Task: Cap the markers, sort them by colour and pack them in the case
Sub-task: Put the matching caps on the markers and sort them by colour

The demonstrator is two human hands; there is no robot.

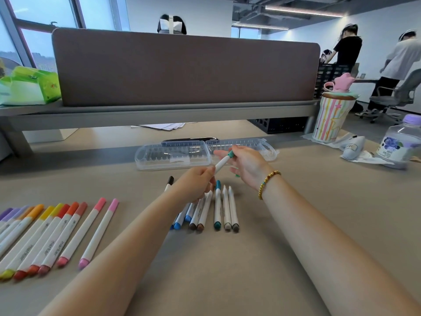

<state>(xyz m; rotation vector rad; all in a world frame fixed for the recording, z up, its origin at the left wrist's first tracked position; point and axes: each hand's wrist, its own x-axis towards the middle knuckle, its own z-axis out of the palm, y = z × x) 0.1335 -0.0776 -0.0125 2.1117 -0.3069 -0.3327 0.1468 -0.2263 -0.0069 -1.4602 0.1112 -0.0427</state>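
The left hand (197, 182) pinches the white barrel of a teal-green marker (224, 161) near its lower end, fingers curled round it, and holds it tilted up and to the right above the table. The right hand (245, 164) meets the marker's far end: thumb and forefinger close on the teal cap (231, 154), while the other fingers curl loosely, and a sliver of green shows under the palm, too hidden to name. A beaded bracelet (267, 183) circles the right wrist. Both forearms reach forward from the near edge, converging over the middle of the table.

The step in hand looks like capping: the cap seems to be on the tip, though whether it is pushed home cannot be told. The next move likely calls for a firm push along the barrel, then laying the marker beside its colour kin.

Just beneath the hands lies a small group of markers (217, 206) in blues, browns, teal and greys, with a black marker (169, 182) to their left. Farther left, near the edge, a row of warm-coloured markers (52, 238) runs from purple through yellow, orange and red to pink. Beyond the hands the clear plastic case (173, 156) lies open on the table (296, 247), with no marker visible in it, so packing is not yet begun.
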